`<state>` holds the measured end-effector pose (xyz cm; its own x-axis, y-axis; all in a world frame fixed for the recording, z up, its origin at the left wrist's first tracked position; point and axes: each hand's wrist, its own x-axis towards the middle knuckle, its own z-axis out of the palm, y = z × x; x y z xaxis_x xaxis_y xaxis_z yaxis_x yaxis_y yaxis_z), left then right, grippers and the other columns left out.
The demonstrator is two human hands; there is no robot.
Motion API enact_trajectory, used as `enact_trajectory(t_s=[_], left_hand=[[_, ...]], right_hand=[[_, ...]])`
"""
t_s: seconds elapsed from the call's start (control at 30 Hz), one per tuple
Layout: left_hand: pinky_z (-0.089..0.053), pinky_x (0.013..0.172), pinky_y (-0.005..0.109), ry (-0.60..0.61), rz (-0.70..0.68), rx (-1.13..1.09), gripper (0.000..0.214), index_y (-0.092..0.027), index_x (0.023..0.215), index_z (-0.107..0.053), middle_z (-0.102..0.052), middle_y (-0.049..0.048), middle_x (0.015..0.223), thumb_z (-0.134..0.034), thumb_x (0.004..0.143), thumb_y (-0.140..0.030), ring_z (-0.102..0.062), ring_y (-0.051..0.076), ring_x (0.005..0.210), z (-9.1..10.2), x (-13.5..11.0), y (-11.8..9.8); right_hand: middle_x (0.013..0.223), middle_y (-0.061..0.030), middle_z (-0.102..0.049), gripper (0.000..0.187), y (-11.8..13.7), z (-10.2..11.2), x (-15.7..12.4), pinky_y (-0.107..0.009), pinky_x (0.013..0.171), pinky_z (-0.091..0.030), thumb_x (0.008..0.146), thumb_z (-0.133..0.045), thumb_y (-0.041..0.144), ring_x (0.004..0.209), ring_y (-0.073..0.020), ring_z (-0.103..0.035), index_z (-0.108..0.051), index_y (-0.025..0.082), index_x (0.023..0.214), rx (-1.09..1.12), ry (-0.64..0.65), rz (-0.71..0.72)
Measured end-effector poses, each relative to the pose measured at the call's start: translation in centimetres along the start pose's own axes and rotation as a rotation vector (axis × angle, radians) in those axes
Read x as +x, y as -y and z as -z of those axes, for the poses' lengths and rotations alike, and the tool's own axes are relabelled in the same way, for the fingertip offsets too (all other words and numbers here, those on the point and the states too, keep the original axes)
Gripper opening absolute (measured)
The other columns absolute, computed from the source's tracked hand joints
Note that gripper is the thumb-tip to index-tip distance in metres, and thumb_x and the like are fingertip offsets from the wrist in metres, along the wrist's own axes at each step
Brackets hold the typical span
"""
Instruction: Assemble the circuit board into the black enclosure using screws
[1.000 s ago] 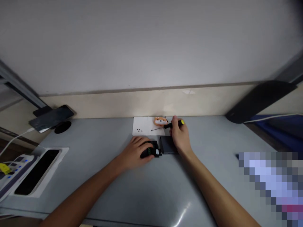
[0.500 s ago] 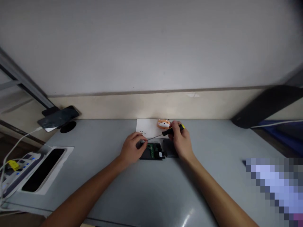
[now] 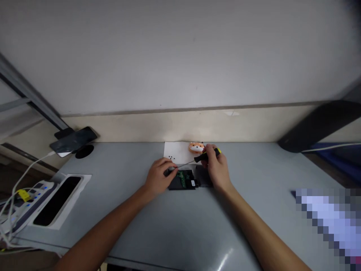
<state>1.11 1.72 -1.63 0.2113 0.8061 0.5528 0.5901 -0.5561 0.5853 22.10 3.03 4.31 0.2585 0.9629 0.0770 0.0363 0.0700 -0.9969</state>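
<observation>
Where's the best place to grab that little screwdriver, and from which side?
Grab the screwdriver by its fat black handle with the yellow end, coming from the right, as the right hand does. The thin metal shaft slants down to the left toward the board, which the left hand holds, so that end is too skinny to grip.

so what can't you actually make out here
Head view only:
Tip of the screwdriver: hidden behind the left hand at the black box.
What the black dots on the paper are: too small.
Part of the grey piece: covered by the right hand.
The patch at lower right: pixelated.
The power strip: cut by the left edge.
</observation>
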Motion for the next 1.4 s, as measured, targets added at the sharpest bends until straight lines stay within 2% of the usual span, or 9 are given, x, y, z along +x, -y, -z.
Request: enact_trajectory(t_s=[0.4,0.6,0.83,0.93,1.03,1.13,1.23,1.4], left_hand=[[-0.053,0.092,0.038,0.046,0.015,-0.057,0.012,-0.025,0.098,-0.075,-0.071,0.0043,0.102,-0.065,0.097,-0.030,-0.067,0.019,0.098,0.2,0.1,0.1],[-0.053,0.092,0.036,0.067,0.061,-0.118,0.012,-0.024,0.099,-0.073,-0.070,0.0046,0.103,-0.063,0.098,-0.028,-0.067,0.019,0.100,0.3,0.2,0.2],[-0.053,0.092,0.036,0.062,0.052,-0.164,0.012,-0.023,0.097,-0.073,-0.069,0.0042,0.100,-0.063,0.098,-0.029,-0.066,0.018,0.097,0.4,0.1,0.1],[-0.051,0.099,0.039,0.010,0.041,-0.136,0.014,-0.025,0.106,-0.072,-0.067,0.0053,0.110,-0.062,0.098,-0.029,-0.064,0.020,0.107,0.6,0.3,-0.4],[-0.049,0.102,0.040,-0.107,0.094,-0.110,0.019,-0.026,0.113,-0.069,-0.064,0.0062,0.117,-0.054,0.101,-0.025,-0.060,0.020,0.113,1.0,0.6,-0.7],[-0.051,0.091,0.035,-0.143,0.153,-0.126,0.023,-0.023,0.103,-0.069,-0.063,0.0051,0.108,-0.047,0.101,-0.016,-0.062,0.018,0.103,1.2,0.8,-0.5],[-0.051,0.079,0.030,-0.077,0.178,-0.122,0.026,-0.022,0.098,-0.068,-0.063,0.0036,0.099,-0.045,0.098,-0.010,-0.062,0.016,0.089,1.0,0.7,0.1],[-0.050,0.077,0.029,0.016,0.200,-0.066,0.022,-0.022,0.100,-0.066,-0.066,0.0021,0.094,-0.047,0.097,-0.012,-0.062,0.015,0.082,0.6,0.4,0.3]], right_hand=[[0.069,0.0014,-0.052,0.048,-0.3,0.0,0.2,-0.023,0.050,-0.041,0.089,-0.054,0.069,0.057,-0.0121,-0.046,-0.055,0.021,0.081,0.011,0.013,0.038],[0.067,0.0033,-0.052,0.046,-0.2,-0.1,-0.1,-0.023,0.052,-0.041,0.088,-0.057,0.068,0.055,-0.0112,-0.046,-0.057,0.022,0.086,0.009,0.014,0.050],[0.077,-0.0013,-0.063,0.042,-0.1,-0.1,-0.1,-0.027,0.059,-0.045,0.088,-0.064,0.062,0.065,-0.0145,-0.055,-0.066,0.020,0.091,0.008,0.005,0.164],[0.082,-0.0027,-0.065,0.041,-0.2,-0.1,-0.1,-0.028,0.063,-0.047,0.090,-0.061,0.061,0.069,-0.0157,-0.057,-0.066,0.021,0.094,0.007,-0.002,0.182],[0.086,-0.0034,-0.067,0.040,-0.3,-0.2,-0.3,-0.030,0.066,-0.048,0.093,-0.057,0.060,0.072,-0.0168,-0.058,-0.066,0.021,0.096,-0.030,0.010,0.186],[0.089,-0.0040,-0.069,0.039,-0.3,-0.3,-0.5,-0.031,0.072,-0.047,0.094,-0.056,0.058,0.079,-0.0182,-0.060,-0.067,0.021,0.099,-0.104,0.055,0.221],[0.087,-0.0032,-0.067,0.037,-0.3,-0.5,-0.8,-0.032,0.075,-0.047,0.095,-0.056,0.056,0.080,-0.0187,-0.059,-0.066,0.021,0.099,-0.157,0.092,0.250],[0.090,-0.0033,-0.068,0.035,-0.8,-0.6,-0.8,-0.033,0.076,-0.047,0.095,-0.056,0.055,0.080,-0.0191,-0.060,-0.066,0.022,0.102,-0.154,0.143,0.240]])
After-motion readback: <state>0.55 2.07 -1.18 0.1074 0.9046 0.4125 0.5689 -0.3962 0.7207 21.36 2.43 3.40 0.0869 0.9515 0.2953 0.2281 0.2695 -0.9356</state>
